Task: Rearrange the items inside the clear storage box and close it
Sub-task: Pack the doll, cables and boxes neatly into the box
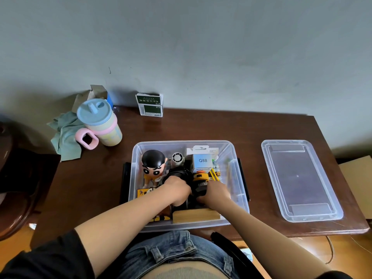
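I see the table (201, 127) bearing the open box (239, 190), its lid (302, 180) well apart to the right. Inside, my left hand (178, 187) grips a black coil (181, 173); my right hand (216, 193) reaches down beside it, its grasp hidden from me.

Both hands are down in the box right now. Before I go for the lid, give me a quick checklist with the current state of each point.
1. Lid within reach: ok, it lies flat on the table to the right of the clear storage box, nothing on it.
2. Hands out of the box: not ok, left hand and right hand are both inside.
3. Left hand free: not ok, it grips a black ribbed item.
4. Right hand free: cannot tell, its fingers are hidden among dark items.
5. Contents below the rim: cannot tell; the figurine stands tall.
6. Rim unobstructed: not ok, both forearms cross the near edge.
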{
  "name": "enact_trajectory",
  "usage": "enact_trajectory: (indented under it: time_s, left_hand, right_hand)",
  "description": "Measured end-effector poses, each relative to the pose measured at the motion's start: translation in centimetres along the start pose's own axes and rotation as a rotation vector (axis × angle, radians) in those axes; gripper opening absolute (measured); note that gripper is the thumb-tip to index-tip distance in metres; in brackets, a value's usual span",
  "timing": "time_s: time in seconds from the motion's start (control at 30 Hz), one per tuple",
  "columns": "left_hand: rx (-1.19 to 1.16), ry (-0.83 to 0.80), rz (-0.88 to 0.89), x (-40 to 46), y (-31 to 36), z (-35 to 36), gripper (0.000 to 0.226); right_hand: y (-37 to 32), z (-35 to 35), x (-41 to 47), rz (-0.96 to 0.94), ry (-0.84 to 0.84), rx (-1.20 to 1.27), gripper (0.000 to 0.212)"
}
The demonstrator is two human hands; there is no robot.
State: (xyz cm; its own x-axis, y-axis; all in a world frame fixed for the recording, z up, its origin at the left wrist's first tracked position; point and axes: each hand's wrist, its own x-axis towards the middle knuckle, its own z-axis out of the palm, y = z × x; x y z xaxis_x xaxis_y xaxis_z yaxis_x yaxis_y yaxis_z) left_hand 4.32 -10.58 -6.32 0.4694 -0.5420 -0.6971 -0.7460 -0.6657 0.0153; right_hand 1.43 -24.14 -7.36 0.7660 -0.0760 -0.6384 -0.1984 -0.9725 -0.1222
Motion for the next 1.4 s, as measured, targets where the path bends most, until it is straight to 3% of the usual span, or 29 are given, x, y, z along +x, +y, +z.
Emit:
enact_trajectory:
  time_s: [0.2, 0.3, 0.5, 0.63, 0.87, 0.97, 1.1, 1.23, 1.4]
  left_hand:
    - [-0.153, 0.085, 0.002, 0.2, -0.1, 0.6, 0.045]
    - [-0.214, 0.153, -0.01, 0.1, -0.1, 0.8, 0.038]
    - [-0.296, 0.406, -0.115, 0.3, 0.1, 0.3, 0.018]
    - [-0.317, 0.403, -0.121, 1.4, 0.6, -0.1, 0.022]
    - [-0.351, 0.347, -0.121, 2.0, 0.8, 0.3, 0.022]
    - [-0.312, 0.37, -0.13, 1.8, 0.9, 0.3, 0.019]
    - [-0.292, 0.357, -0.137, 1.7, 1.0, 0.0, 0.016]
    - [-0.309, 0.352, -0.131, 1.3, 0.9, 0.0, 0.014]
    - [-0.497, 0.492, -0.079, -0.1, -0.6, 0.2, 0.022]
  right_hand:
    - [1.3, -0.6, 0.3, 0.004, -0.102, -0.086, 0.034]
    - [2.0, -0.6, 0.3, -0.077, -0.061, -0.207, 0.009]
    - [2.2, -0.5, 0.1, -0.258, -0.012, -0.4, 0.025]
    - [2.1, -0.5, 0.2, -0.311, -0.015, -0.472, 0.028]
    - [2.0, -0.7, 0.3, -0.294, -0.054, -0.366, 0.005]
    - [2.0, -0.5, 0.6, -0.223, -0.043, -0.302, 0.023]
    - [1.9, -0.5, 0.5, -0.205, -0.033, -0.274, 0.012]
    - [1.9, -0.6, 0.4, -0.196, -0.052, -0.268, 0.018]
    - [1.9, -0.9, 0.5, -0.142, -0.075, -0.211, 0.013]
